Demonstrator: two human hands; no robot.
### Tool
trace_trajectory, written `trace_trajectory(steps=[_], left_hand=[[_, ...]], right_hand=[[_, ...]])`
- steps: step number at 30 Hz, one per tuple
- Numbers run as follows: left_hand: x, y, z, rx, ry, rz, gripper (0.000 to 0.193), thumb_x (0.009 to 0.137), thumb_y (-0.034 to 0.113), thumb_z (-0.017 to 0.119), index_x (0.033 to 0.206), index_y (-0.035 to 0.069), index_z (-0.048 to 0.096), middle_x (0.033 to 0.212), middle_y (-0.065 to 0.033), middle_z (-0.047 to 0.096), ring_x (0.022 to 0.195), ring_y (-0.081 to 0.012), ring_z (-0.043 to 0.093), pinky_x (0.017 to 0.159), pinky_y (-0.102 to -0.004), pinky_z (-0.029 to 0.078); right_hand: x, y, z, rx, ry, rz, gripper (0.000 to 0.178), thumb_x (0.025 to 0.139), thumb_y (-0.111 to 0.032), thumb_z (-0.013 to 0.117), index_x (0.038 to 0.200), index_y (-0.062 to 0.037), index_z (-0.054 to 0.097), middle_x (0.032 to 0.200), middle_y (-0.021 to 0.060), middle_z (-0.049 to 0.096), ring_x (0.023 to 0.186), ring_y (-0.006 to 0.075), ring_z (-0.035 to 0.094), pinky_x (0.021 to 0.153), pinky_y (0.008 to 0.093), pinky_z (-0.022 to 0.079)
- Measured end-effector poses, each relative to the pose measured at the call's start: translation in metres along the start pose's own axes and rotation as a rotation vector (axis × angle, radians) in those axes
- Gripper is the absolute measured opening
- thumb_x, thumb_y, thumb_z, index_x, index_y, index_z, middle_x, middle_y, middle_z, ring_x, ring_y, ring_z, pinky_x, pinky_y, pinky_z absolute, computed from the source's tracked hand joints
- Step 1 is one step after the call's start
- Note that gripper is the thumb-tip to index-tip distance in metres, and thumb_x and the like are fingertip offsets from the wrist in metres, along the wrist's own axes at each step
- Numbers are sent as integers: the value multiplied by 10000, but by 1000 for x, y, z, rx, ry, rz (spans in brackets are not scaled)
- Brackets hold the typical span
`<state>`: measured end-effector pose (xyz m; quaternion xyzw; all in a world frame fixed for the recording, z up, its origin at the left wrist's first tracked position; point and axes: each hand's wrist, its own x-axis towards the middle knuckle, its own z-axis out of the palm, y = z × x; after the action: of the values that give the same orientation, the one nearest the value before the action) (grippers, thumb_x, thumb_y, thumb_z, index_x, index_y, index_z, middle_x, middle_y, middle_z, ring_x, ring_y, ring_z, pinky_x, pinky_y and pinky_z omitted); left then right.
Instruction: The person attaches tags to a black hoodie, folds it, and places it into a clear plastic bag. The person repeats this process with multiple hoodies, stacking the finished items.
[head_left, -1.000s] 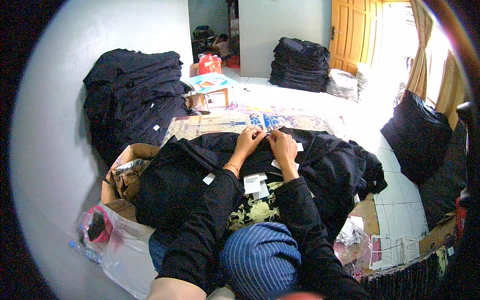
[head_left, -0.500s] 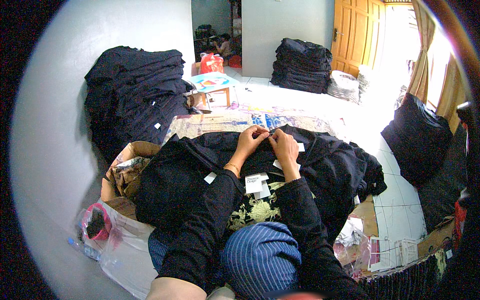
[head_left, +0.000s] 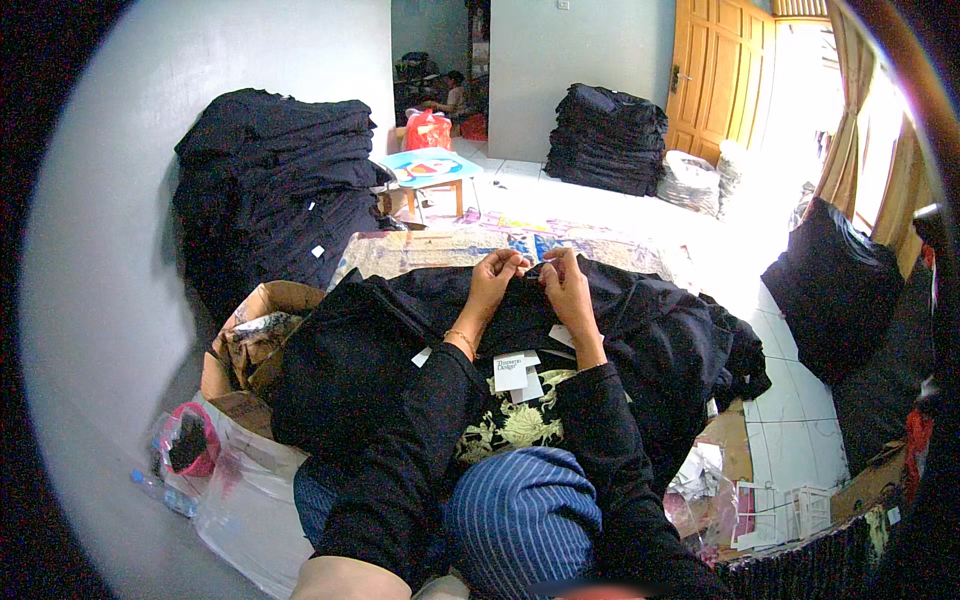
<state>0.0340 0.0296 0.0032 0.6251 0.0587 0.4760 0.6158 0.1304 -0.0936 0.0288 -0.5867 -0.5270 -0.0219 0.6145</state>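
Both hands are raised over the far edge of a heap of black garments (head_left: 400, 310). My left hand (head_left: 492, 280) is closed, thumb and fingertips pinched together. Just to its right, my right hand (head_left: 568, 290) has its fingers bent and thumb drawn in. Whatever is between the fingertips is too small to make out. White paper tags (head_left: 511, 372) lie on the cloth between my forearms, above a cream floral print (head_left: 528, 425). Another white tag (head_left: 562, 335) shows beside my right wrist, and a small one (head_left: 421, 357) lies by my left forearm.
Tall stacks of black garments stand at the left wall (head_left: 275, 180) and far wall (head_left: 607, 140). A cardboard box (head_left: 225, 375) and pink basket (head_left: 205, 450) sit at left. Beyond is a small low table (head_left: 430, 167). Another person (head_left: 455, 98) sits in the far doorway.
My hands have moved slightly apart, the right one shifting a little right and its fingers lifting. The view has tilted slightly. The garment heap stays in place.
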Motion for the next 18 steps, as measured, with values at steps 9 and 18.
trace_trajectory(steps=[9,18], left_hand=[[-5,9,5,167,-191,-41,258,863,202,625,1065,43,646,955,-44,661,856,-93,608,795,-235,480],[-2,-4,1,96,-280,-21,336,867,202,625,1151,46,537,1003,-46,621,911,-117,593,820,-257,478]], right_hand=[[1,7,1,109,53,114,159,830,-135,631,888,12,614,785,116,671,700,159,642,637,281,493],[0,1,-1,-24,17,74,156,815,-140,647,868,7,637,786,114,672,707,180,645,648,298,498]])
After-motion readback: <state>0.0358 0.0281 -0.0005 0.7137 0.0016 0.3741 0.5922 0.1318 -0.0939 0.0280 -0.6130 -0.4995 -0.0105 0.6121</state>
